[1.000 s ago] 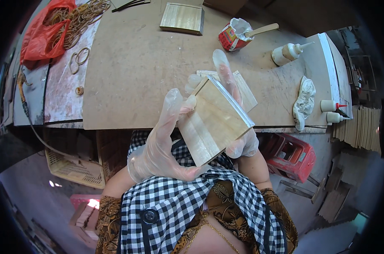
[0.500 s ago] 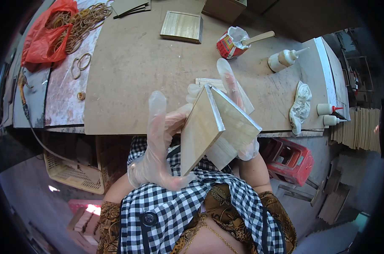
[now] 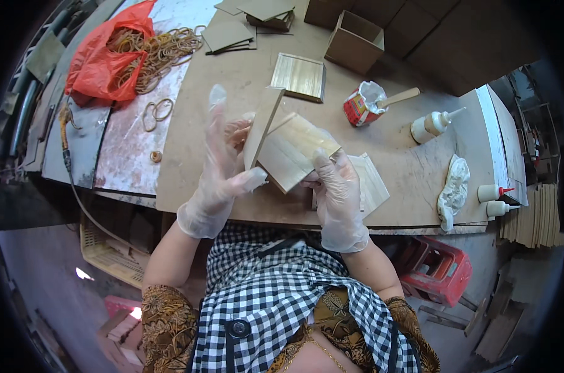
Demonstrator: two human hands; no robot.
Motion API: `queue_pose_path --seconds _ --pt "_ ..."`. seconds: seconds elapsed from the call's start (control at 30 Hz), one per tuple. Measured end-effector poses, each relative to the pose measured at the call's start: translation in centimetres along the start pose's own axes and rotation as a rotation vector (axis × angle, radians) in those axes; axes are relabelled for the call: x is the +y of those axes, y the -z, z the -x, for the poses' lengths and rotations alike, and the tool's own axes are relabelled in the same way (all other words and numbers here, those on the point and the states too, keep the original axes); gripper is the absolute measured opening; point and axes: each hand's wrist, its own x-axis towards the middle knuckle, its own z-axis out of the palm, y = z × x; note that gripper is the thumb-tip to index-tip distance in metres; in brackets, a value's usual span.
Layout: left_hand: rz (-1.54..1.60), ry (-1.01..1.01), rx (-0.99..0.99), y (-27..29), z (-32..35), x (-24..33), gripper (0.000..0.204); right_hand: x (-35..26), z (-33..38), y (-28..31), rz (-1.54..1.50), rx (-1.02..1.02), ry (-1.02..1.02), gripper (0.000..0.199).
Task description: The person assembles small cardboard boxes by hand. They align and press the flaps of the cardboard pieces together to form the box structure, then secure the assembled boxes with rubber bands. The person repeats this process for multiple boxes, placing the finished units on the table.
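Here both gloved hands hold a wooden piece over the near edge of the table (image 3: 232,81), so the work sits close under the eyes. The left hand (image 3: 223,168) is half open: its thumb presses the lower corner of an upright panel (image 3: 263,124) while the long fingers stand almost straight behind it, bracing it on edge. The right hand (image 3: 338,193) is curled from below around a flat panel (image 3: 297,151), fingers pinching its near edge; the two panels meet at an angle, apparently kept pressed together along that joint. Under the right hand, more boards (image 3: 372,183) lie stacked on the table, within easy reach. Farther back lie a finished square panel (image 3: 299,76), a red can (image 3: 361,105) with a stick in it, and a glue bottle (image 3: 432,123), all close enough to grab. A white rag (image 3: 453,189) rests near the right edge, a red bag (image 3: 102,59) and rubber bands (image 3: 161,53) at the far left.
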Motion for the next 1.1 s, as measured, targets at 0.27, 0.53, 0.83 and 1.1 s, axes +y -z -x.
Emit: queue_pose_path --seconds 0.27,0.53,0.83,1.1 --pt "-0.04 0.06 0.116 1.8 -4.2 1.1 0.119 0.5 -1.0 -0.5 0.17 0.041 -0.048 0.06" --pt "-0.241 -0.077 0.125 6.0 -2.9 2.9 0.121 -2.6 5.4 -1.7 0.124 -0.016 -0.342 0.078" --pt "-0.779 -0.089 -0.38 11.0 0.8 4.1 0.115 -1.0 6.2 1.5 1.04 -0.278 0.417 0.05" --pt "-1.245 0.109 -0.676 9.2 0.3 6.8 0.114 1.2 4.7 1.5 1.512 -0.285 0.604 0.063"
